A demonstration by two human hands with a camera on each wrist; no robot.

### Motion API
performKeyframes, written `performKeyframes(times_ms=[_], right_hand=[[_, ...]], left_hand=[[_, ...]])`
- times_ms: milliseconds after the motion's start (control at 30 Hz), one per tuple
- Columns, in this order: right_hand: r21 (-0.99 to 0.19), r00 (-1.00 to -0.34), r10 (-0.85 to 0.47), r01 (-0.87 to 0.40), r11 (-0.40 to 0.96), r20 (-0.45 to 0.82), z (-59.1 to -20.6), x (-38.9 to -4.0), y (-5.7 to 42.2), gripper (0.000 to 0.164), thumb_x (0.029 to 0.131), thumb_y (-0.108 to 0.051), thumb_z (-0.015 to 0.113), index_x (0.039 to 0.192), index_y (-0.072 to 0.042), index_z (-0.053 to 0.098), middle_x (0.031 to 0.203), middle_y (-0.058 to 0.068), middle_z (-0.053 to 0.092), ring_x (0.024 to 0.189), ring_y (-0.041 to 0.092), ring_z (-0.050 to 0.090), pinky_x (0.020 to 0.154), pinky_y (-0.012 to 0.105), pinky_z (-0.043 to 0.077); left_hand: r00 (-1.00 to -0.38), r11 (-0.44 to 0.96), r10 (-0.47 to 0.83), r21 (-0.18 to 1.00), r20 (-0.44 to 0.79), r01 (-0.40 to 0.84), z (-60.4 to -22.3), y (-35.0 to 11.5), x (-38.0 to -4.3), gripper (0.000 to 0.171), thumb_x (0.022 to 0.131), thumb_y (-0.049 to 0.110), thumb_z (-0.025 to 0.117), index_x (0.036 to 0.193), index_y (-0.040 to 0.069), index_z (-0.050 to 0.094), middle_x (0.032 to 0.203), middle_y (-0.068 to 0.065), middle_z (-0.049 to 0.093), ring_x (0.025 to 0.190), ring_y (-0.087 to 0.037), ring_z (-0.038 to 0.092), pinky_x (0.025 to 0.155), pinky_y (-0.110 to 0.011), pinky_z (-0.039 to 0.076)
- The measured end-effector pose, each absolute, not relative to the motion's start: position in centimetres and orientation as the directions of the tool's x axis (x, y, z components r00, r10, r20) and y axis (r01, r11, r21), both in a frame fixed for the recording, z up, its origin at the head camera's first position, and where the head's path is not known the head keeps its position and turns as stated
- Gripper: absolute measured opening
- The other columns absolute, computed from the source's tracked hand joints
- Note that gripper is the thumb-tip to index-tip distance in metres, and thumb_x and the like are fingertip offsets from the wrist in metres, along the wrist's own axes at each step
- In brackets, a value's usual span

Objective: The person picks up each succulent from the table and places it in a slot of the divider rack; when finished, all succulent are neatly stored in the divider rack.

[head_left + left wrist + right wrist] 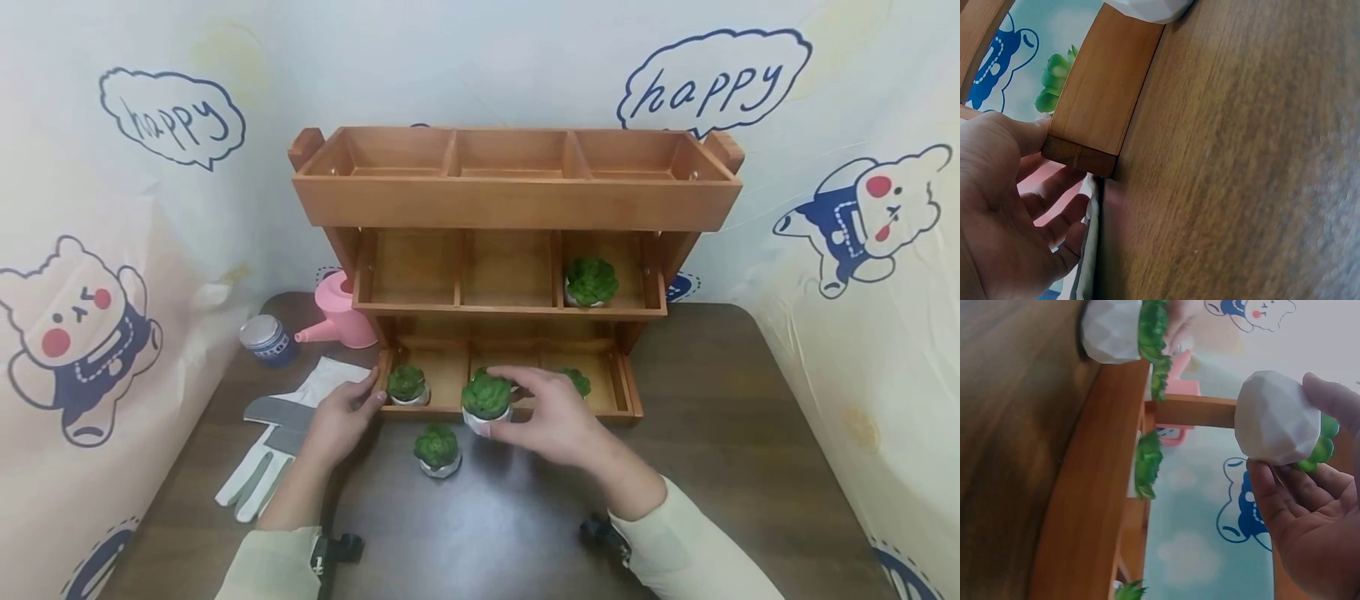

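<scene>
My right hand (558, 417) holds a potted succulent (487, 397) by its white faceted pot (1277, 417), raised in front of the bottom tier. My left hand (347, 421) grips the left front corner of the wooden shelf (517, 204), thumb and fingers about the board's end (1079, 156). Another potted succulent (437, 451) stands on the table before the shelf. In the bottom tier, one succulent (407, 384) sits in the left compartment and another (577, 382) in the right, partly behind my right hand. A middle one (1147, 465) shows in the right wrist view.
A succulent (592, 282) occupies the middle tier's right compartment. Left of the shelf are a pink watering can (341, 312), a blue jar with a silvery lid (267, 340) and white-and-grey gloves (281, 421). A printed cloth (465, 67) hangs behind the brown table (720, 450).
</scene>
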State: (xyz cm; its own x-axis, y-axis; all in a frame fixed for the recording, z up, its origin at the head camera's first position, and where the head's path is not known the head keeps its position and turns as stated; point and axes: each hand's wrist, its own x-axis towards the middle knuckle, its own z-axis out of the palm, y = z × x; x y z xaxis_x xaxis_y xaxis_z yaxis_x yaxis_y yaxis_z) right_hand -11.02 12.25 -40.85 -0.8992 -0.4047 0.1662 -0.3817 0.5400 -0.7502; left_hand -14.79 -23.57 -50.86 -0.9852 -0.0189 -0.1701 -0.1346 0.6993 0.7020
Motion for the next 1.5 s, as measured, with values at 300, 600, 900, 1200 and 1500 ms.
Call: performKeyframes(times_ms=[300,600,900,1200,1500], right_hand=[[-0.726,-0.891,-0.392,-0.424,0.542,0.229,-39.4,-11.7,12.7,0.066,0.079,-0.039,0.091,0.137,-0.019,0.067,0.116,-0.008,0.072,0.099,0.008,0.068,0.087,0.036,0.058],[-0.705,-0.867,-0.389,-0.485,0.517,0.310,-37.8,-12.9,12.9,0.067,0.077,-0.036,0.093,0.135,-0.015,0.068,0.117,-0.005,0.073,0.099,0.009,0.068,0.087,0.037,0.058],[-0.685,-0.858,-0.373,-0.508,0.522,0.352,-35.8,-13.7,12.9,0.065,0.078,-0.038,0.092,0.135,-0.016,0.068,0.124,-0.003,0.072,0.109,0.011,0.067,0.094,0.039,0.056],[-0.689,-0.851,-0.364,-0.522,0.503,0.378,-34.1,-14.5,13.0,0.062,0.079,-0.040,0.091,0.133,-0.017,0.069,0.118,-0.008,0.073,0.104,0.009,0.067,0.089,0.038,0.057],[-0.702,-0.868,-0.338,-0.493,0.513,0.363,-32.6,-15.3,13.0,0.066,0.080,-0.041,0.090,0.137,-0.017,0.066,0.120,-0.006,0.072,0.099,0.012,0.065,0.084,0.040,0.058]], left_hand=[[-0.986,0.703,-0.020,0.699,-0.165,-0.131,-50.9,-23.2,-14.6,0.062,0.103,0.048,0.062,0.157,0.024,0.045,0.145,-0.020,0.058,0.133,-0.043,0.053,0.110,-0.067,0.038],[-0.992,0.714,-0.013,0.694,-0.123,-0.095,-50.8,-23.1,-14.5,0.059,0.103,0.044,0.063,0.156,0.020,0.048,0.141,-0.021,0.061,0.130,-0.043,0.056,0.109,-0.065,0.040],[-0.992,0.713,-0.015,0.694,-0.122,-0.096,-50.8,-23.4,-14.5,0.060,0.103,0.045,0.063,0.156,0.023,0.047,0.134,-0.019,0.065,0.124,-0.041,0.059,0.107,-0.066,0.042],[-0.991,0.702,-0.016,0.704,-0.135,-0.108,-50.7,-23.4,-14.7,0.061,0.103,0.047,0.062,0.157,0.024,0.046,0.140,-0.019,0.062,0.129,-0.042,0.056,0.108,-0.066,0.040],[-0.986,0.694,-0.015,0.709,-0.165,-0.129,-50.7,-23.3,-14.7,0.063,0.102,0.049,0.061,0.158,0.025,0.044,0.145,-0.019,0.058,0.133,-0.043,0.053,0.109,-0.067,0.039]])
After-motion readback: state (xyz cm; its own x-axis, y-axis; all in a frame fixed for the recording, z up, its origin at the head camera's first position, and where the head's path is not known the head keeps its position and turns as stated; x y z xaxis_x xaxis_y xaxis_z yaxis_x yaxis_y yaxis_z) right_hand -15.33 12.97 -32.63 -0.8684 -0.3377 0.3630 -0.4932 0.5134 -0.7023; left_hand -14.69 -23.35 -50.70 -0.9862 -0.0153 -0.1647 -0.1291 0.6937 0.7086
